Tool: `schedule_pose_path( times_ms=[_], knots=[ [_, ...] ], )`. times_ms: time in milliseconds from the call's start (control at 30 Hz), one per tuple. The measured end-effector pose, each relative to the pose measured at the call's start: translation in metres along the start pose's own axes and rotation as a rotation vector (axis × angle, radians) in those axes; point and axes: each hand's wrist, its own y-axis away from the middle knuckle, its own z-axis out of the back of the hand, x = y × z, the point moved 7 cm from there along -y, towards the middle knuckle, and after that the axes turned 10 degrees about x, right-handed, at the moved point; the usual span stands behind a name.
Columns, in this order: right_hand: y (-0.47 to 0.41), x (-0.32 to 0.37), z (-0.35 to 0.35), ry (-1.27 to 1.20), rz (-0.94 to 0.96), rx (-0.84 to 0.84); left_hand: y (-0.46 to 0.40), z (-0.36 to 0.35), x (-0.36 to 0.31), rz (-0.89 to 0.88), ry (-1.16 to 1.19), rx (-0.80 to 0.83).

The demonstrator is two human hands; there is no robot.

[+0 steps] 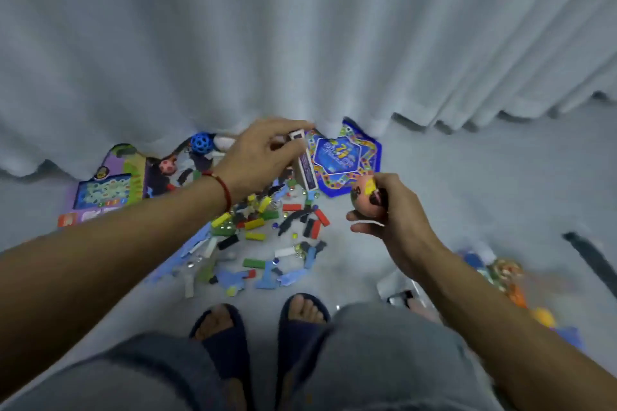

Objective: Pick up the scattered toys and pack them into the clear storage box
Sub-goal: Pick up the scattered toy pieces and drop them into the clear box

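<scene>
Clutching a painted orange ball (365, 197), right grip (394, 210); left grip (257, 157) pinches a slim box (305, 160).

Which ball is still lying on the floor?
The blue ball with holes, beside the curtain. The orange ball is held in the right hand.

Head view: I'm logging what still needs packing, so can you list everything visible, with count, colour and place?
small box: one, white and dark blue, held in the left hand
ball: one, orange with painted marks, held in the right hand
lattice ball: one, blue, by the curtain
game board: one, blue star shape, on the floor
play board: one, purple and green, far left
blocks and pieces: many, mixed colours, scattered centre
curtain: one, pale grey, behind
slippers: two, dark blue
left hand: gripping box
right hand: gripping ball
</scene>
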Motion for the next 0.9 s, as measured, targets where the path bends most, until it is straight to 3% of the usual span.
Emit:
schedule_pose_path(
  times_ms=[200, 333, 433, 533, 700, 900],
  knots=[
    [0.12, -0.033, 0.096, -0.371, -0.076, -0.196, 0.008, -0.123, -0.112, 0.054, 0.222, 0.355],
    [0.172, -0.065, 0.156, -0.581, -0.092, -0.449, 0.011, -0.199, -0.122, 0.176, 0.278, 0.481],
    [0.187, -0.082, 0.181, -0.698, -0.042, -0.533, 0.006, -0.222, -0.118, 0.27, 0.459, 0.58],
    [0.19, -0.089, 0.188, -0.674, -0.014, -0.543, -0.006, -0.19, -0.108, 0.26, 0.472, 0.498],
    [0.161, -0.086, 0.154, -0.499, -0.052, -0.43, 0.0, -0.107, -0.045, 0.399, 0.063, 0.423],
    [0.08, -0.063, 0.044, -0.197, -0.117, -0.102, 0.049, 0.006, 0.04, 0.614, -0.131, 0.394]
  ],
)
